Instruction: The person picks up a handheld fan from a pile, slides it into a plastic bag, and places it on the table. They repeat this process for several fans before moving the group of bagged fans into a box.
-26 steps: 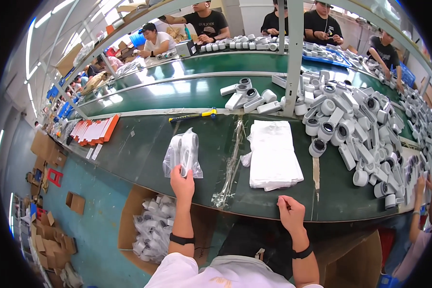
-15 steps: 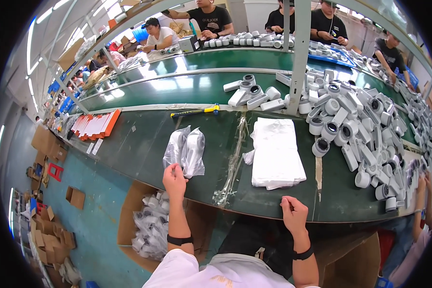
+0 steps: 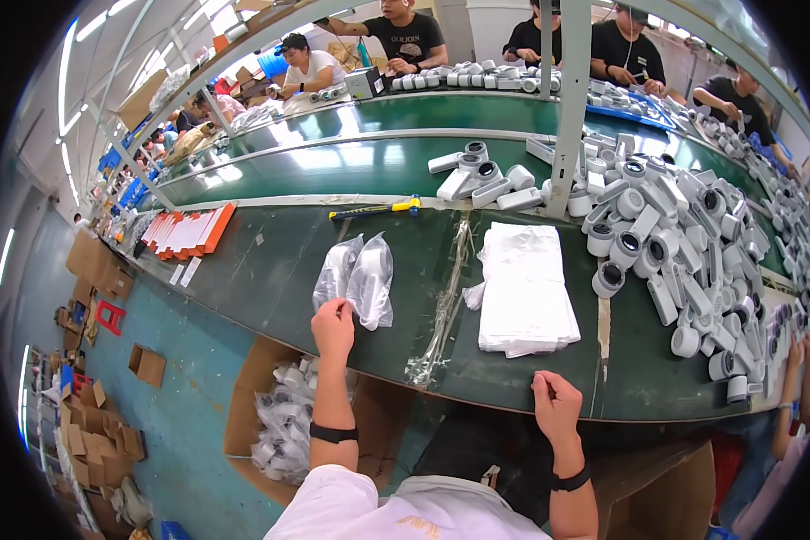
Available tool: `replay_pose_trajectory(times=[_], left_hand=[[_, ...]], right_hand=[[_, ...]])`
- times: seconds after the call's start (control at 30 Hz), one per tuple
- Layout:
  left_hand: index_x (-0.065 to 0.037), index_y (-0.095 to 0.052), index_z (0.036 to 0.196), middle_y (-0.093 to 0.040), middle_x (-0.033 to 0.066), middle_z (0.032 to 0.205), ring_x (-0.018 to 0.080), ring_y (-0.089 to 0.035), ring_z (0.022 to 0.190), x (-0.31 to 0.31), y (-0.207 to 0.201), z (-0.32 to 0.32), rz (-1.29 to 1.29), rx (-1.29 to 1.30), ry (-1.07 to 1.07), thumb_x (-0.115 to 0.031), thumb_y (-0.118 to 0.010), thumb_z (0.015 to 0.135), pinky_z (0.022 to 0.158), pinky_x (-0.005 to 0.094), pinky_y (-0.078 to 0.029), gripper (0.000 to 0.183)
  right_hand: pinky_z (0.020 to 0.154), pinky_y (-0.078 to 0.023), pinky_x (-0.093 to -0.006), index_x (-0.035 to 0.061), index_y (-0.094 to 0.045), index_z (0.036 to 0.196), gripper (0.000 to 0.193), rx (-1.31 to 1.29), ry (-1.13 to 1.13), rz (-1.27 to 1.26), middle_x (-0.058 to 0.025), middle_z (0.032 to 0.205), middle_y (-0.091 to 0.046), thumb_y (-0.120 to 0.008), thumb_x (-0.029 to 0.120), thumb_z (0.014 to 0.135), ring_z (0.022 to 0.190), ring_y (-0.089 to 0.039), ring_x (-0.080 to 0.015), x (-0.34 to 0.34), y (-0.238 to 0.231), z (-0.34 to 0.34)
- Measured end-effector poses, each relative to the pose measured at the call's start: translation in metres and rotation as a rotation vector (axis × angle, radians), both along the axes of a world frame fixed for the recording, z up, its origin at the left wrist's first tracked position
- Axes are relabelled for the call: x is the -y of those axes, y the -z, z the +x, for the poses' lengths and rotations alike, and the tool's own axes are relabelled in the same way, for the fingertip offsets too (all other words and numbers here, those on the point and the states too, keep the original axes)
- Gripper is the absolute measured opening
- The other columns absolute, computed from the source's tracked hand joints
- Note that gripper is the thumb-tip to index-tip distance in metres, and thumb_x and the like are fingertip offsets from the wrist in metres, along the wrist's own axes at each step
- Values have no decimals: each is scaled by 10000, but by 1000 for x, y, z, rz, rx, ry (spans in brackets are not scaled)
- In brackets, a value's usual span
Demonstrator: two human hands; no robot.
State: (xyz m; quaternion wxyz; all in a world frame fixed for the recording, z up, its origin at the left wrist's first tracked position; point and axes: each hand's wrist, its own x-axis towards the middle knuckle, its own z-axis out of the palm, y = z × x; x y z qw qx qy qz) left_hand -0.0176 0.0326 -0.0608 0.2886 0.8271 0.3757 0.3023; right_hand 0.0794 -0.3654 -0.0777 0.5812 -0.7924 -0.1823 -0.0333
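Observation:
Two grey-white handheld devices in clear plastic bags (image 3: pixel 371 283) lie side by side on the dark green bench. My left hand (image 3: pixel 333 328) is closed at the near end of the left bag, its fingertips overlapping the plastic. Whether they pinch it is hidden. My right hand (image 3: pixel 558 400) is loosely closed at the bench's near edge, with nothing visible in it. Just beyond it lies a stack of flat white plastic bags (image 3: pixel 526 292). Farther back is a hammer (image 3: pixel 373 212) with a yellow head.
A large heap of unbagged devices (image 3: pixel 684 342) covers the right side. Orange-edged white cards (image 3: pixel 184 232) lie far left. Below the bench, a cardboard box (image 3: pixel 243 396) holds bagged devices (image 3: pixel 283 427). A metal post (image 3: pixel 569 117) rises by the conveyor; co-workers sit beyond, another's hands at right.
My left hand has moved slightly forward and right against the left bag. My right hand stays nearly in place. The whole view has shifted a little.

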Motion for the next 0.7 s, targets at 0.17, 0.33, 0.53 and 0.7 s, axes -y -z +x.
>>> replay_pose_trajectory(times=[0.17,0.33,0.53,0.7], left_hand=[[7,-671,981,-677,193,923,351,-658,801,15,-14,-10,344,-15,-102,-120,-589,869,735,399,-507,188],[-7,-661,1021,-681,178,906,335,-658,809,14,-12,-27,247,-11,-200,-161,-618,852,740,398,-506,233],[-24,-667,1019,-676,165,935,346,-641,859,26,-26,-18,165,-88,-94,-176,-604,859,781,409,-498,230],[-42,-683,985,-685,147,964,347,-647,862,16,-11,-16,307,-74,-241,-152,-601,843,773,415,-507,197]], right_hand=[[539,-456,-264,-15,-682,901,135,2,1,-11,-105,716,-647,-664,116,876,562,-573,-149,1,2,1],[537,-455,-268,-11,-683,898,132,26,-11,-10,-108,717,-647,-666,117,874,560,-575,-160,-3,0,-1],[540,-455,-273,-9,-682,894,130,44,3,-7,-110,715,-645,-668,118,872,563,-575,-171,-1,1,-1],[557,-475,-299,6,-683,877,113,80,17,-27,-119,706,-638,-660,116,862,583,-603,-211,1,-6,0]])
